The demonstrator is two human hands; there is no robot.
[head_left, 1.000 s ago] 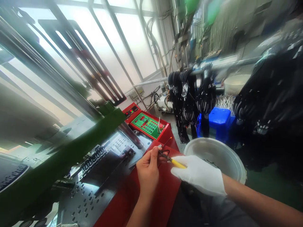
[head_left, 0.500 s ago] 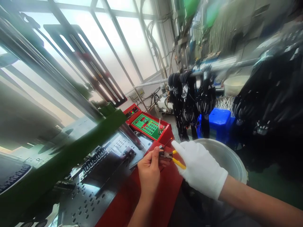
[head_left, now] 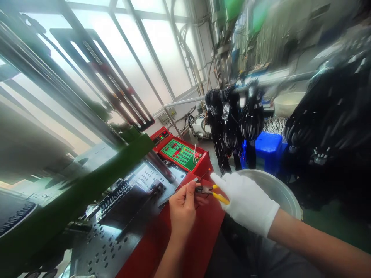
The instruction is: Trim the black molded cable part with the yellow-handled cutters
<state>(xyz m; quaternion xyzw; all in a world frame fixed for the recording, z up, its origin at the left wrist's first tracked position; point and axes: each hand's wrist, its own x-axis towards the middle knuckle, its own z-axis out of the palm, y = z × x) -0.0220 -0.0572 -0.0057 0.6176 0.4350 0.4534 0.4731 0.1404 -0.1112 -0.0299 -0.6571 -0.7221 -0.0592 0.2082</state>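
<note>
My bare left hand hovers over the red machine top, its fingers pinched on a small dark part that I cannot make out. My right hand wears a white glove and grips small yellow-handled cutters. The cutters' jaws point left and meet the pinched part at my left fingertips. A thin orange-tipped rod lies on the red surface just behind the two hands.
A red and green control panel sits behind the hands. A perforated metal plate with a dark mould lies left. A white basin stands right. Black cable bundles hang from a rail above a blue crate.
My gloved right hand rose and moved left, bringing the cutters' jaws up to my left fingertips. The left hand stayed nearly still.
</note>
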